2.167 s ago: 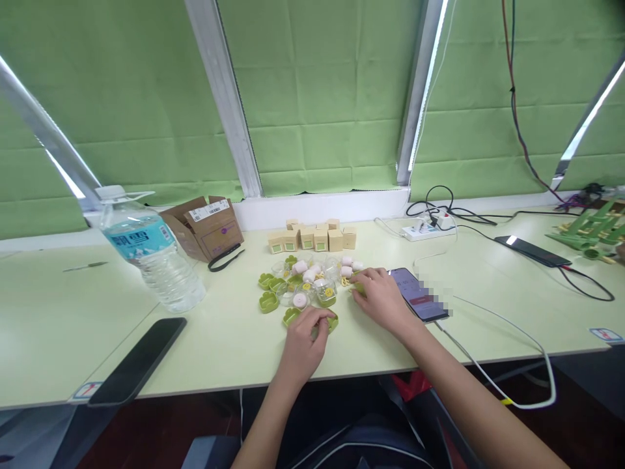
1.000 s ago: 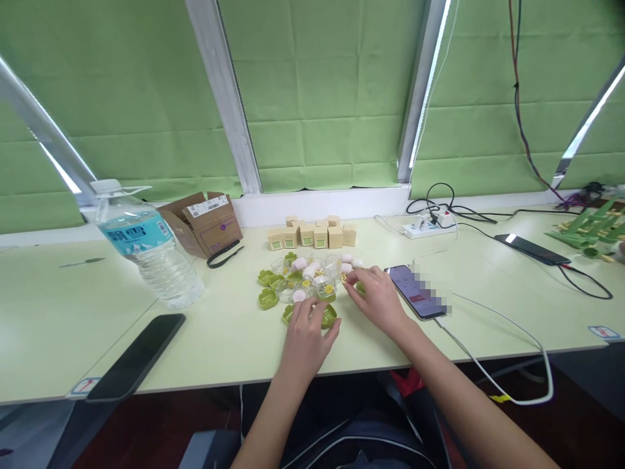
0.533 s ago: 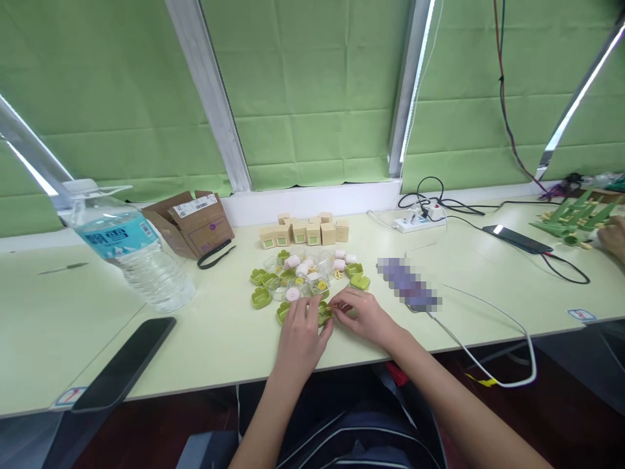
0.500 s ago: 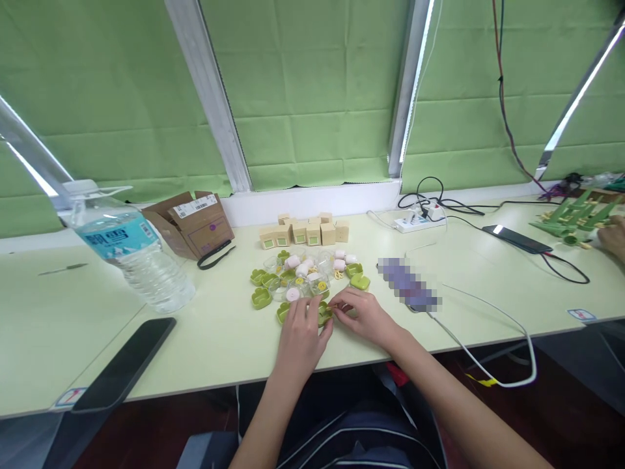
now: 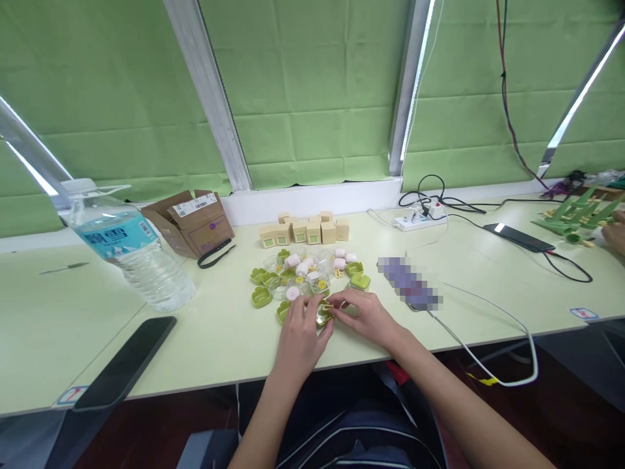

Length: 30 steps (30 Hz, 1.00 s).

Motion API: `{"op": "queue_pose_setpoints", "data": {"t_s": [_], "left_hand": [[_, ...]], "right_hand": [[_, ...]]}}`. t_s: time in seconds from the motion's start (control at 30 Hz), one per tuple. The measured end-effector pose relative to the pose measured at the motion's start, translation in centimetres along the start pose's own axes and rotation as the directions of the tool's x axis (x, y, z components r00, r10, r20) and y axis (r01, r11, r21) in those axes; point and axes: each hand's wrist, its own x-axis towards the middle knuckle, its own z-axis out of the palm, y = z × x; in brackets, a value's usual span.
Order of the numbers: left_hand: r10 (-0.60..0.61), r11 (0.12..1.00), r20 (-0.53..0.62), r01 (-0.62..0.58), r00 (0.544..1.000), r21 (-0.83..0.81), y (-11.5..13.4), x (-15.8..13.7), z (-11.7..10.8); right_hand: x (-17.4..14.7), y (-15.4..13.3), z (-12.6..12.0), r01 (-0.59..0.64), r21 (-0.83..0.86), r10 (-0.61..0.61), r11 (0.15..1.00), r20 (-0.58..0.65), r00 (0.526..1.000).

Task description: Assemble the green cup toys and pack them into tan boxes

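Near the table's front edge, both my hands meet at a small green scalloped dish (image 5: 323,315). My left hand (image 5: 299,332) curls round its left side, thumb at the near rim. At the dish's right side, my right hand (image 5: 362,315) pinches a small yellowish piece (image 5: 329,307), partly hidden by the fingers. The dish's inside looks shiny. Another green dish (image 5: 282,311) lies just left of my left hand. Beyond my hands are several green dishes (image 5: 261,297), clear cups, pinkish-white rolls (image 5: 293,260), small yellow loops (image 5: 338,273) and a closed green case (image 5: 360,281).
Small tan boxes (image 5: 299,232) stand in rows behind the pile. At left are a large water bottle (image 5: 131,251), a cardboard box (image 5: 195,225) and a black phone (image 5: 127,361). To the right lie a blurred-out device (image 5: 405,283), cables and a power strip (image 5: 420,220). Another person's hand (image 5: 615,233) shows far right.
The inside of the green dish now shows a shiny, clear-looking surface where it looked plain green before. My hands have barely shifted.
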Motion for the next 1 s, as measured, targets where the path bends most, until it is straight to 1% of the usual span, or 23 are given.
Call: {"op": "queue_pose_setpoints", "data": {"t_s": [0.17,0.27,0.4,0.53,0.63,0.77,0.87,0.93,1.0], "left_hand": [[0.017,0.991,0.058,-0.009,0.998,-0.133,0.1,0.0,-0.4],[0.015,0.978,0.046,-0.005,0.999,-0.21,0.2,0.4,-0.6],[-0.071,0.952,0.007,0.07,0.997,-0.297,0.4,1.0,-0.2],[-0.137,0.914,0.001,0.127,0.991,-0.384,0.5,1.2,0.7],[-0.169,0.856,0.05,0.172,0.984,-0.487,0.3,1.0,1.1],[-0.229,0.733,0.15,0.272,0.962,-0.623,-0.1,0.6,1.1],[-0.26,0.653,0.221,0.34,0.94,-0.677,-0.1,0.5,1.1],[-0.272,0.626,0.249,0.367,0.93,-0.688,-0.1,0.4,1.1],[-0.276,0.626,0.253,0.373,0.927,-0.684,-0.1,0.5,1.1]], "right_hand": [[0.0,0.0,-0.1,0.069,-0.036,-0.069,0.997,-0.015,0.997],[0.0,0.2,-0.2,0.082,-0.014,-0.082,0.997,-0.045,0.996],[0.1,0.4,-0.1,0.108,0.044,-0.102,0.993,-0.113,0.988],[0.1,0.7,-0.2,0.07,0.093,-0.055,0.993,-0.16,0.986],[0.0,0.9,-0.3,0.054,0.099,-0.04,0.994,-0.141,0.989],[0.0,1.0,-0.2,0.055,0.077,-0.047,0.995,-0.111,0.993],[-0.1,1.1,-0.2,0.06,0.057,-0.054,0.997,-0.1,0.994],[-0.1,1.2,-0.1,0.076,0.04,-0.072,0.996,-0.099,0.992],[-0.2,1.3,0.0,0.099,0.007,-0.097,0.995,-0.099,0.99]]}}
